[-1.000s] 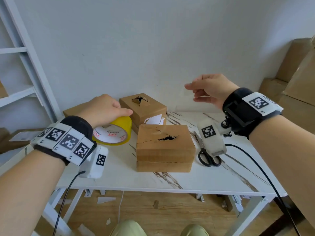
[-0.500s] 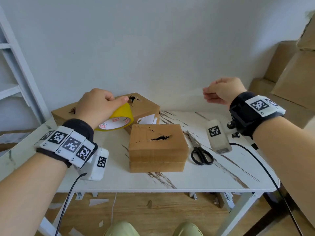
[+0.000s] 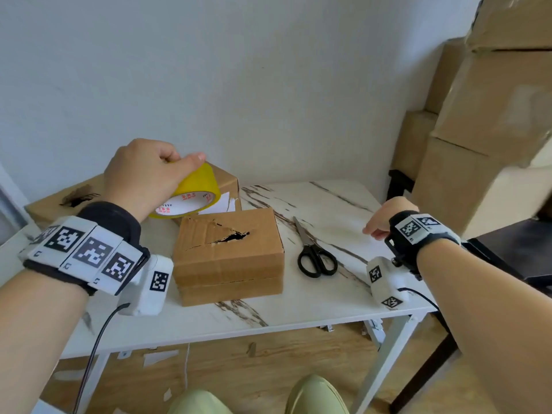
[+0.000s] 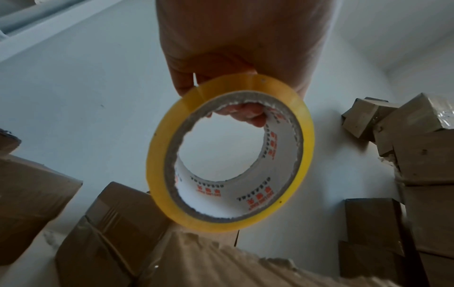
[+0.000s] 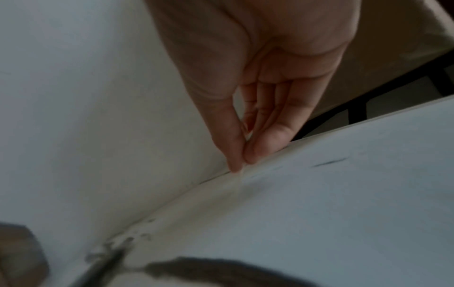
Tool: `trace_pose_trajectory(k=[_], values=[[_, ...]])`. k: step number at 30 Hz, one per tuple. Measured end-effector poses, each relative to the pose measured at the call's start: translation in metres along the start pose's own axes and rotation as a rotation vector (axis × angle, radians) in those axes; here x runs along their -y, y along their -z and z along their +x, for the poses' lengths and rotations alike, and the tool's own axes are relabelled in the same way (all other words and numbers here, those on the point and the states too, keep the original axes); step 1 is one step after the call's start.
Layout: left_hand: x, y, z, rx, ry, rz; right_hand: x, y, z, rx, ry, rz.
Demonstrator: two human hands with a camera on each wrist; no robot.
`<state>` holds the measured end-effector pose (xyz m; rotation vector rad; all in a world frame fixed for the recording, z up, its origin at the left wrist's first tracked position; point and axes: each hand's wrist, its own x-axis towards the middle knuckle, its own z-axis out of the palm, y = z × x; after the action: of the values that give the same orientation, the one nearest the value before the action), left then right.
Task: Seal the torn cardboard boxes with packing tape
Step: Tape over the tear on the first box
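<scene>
1. Worktop [image 3: 313, 306] carries all of it. The torn box [image 3: 228, 249] I judge I'll seal first sits centre, just ahead of me, betw. my two hands, long axis running left-right. Its rip [image 3: 230, 237] runs roughly along that axis, on the top face.
2. Two more boxes behind it on the left: one far left w/ a dark hole [image 3: 74, 198], one at the back [image 3: 227, 186], partly hidden by the roll.
3. Left hand [image 3: 143, 177] up off the worktop, above and behind-left of the front box, gripping the yellow tape roll [image 3: 191, 192]: fingers hooked thru the core, thumb on the outer face. Roll tilted, open side toward me. It's the nearer hand to the box.
4. Scissors [image 3: 313, 252] flat just right of the box, handles toward me, untouched.
5. Right hand [image 3: 385, 219] low over the right of the worktop, beyond the scissors; thumb and fingertips pressed together. Whether they pinch a tape end, can't tell. Too blurred.
</scene>
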<state>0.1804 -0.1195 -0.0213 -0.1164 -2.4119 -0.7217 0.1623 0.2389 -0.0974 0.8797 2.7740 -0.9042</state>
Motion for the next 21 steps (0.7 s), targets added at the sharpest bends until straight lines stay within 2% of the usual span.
trace_pose_trajectory(k=[3, 6, 9, 11, 14, 17, 21], values=[[0.001, 0.000, 0.002, 0.011, 0.005, 0.009, 0.002, -0.004, 0.002, 0.009, -0.007, -0.217], [0.001, -0.001, 0.003, 0.032, 0.003, 0.009, 0.003, -0.004, -0.002, 0.004, 0.004, -0.312], [0.002, -0.001, 0.004, 0.037, -0.009, -0.001, 0.000, -0.005, -0.006, -0.059, 0.021, -0.330], [0.003, 0.000, 0.005, 0.036, -0.009, 0.000, 0.001, -0.003, -0.007, -0.045, 0.033, -0.344], [0.004, 0.003, 0.005, 0.036, -0.006, -0.018, 0.020, 0.006, -0.010, -0.080, 0.089, -0.276], [0.003, 0.006, 0.005, 0.069, -0.015, -0.085, 0.058, 0.016, -0.023, -0.072, 0.265, -0.236], [0.004, 0.011, 0.009, 0.158, 0.009, -0.276, 0.119, 0.020, -0.075, 0.170, 0.596, 0.167]])
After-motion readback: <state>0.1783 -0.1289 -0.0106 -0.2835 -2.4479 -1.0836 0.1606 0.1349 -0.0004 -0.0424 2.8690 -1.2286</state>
